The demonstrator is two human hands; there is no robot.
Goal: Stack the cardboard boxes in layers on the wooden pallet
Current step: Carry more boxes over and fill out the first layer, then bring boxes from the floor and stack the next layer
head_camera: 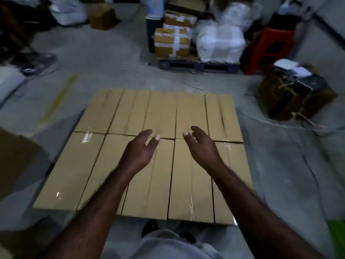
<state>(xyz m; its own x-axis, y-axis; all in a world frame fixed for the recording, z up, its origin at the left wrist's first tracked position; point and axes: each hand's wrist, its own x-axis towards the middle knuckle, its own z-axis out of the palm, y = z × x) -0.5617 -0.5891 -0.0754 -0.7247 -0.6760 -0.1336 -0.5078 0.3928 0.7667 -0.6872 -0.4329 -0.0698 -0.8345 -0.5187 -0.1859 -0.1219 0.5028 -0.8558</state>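
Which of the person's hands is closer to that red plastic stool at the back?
The right hand. It hovers open over the cardboard boxes, right of centre, on the side of the red stool. The left hand is beside it, farther left. Neither is near the stool.

no legible text, labels or numbers

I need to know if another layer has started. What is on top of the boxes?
Nothing rests on the boxes; both hands, left hand and right hand, hover open over them. Whatever lies under them is covered.
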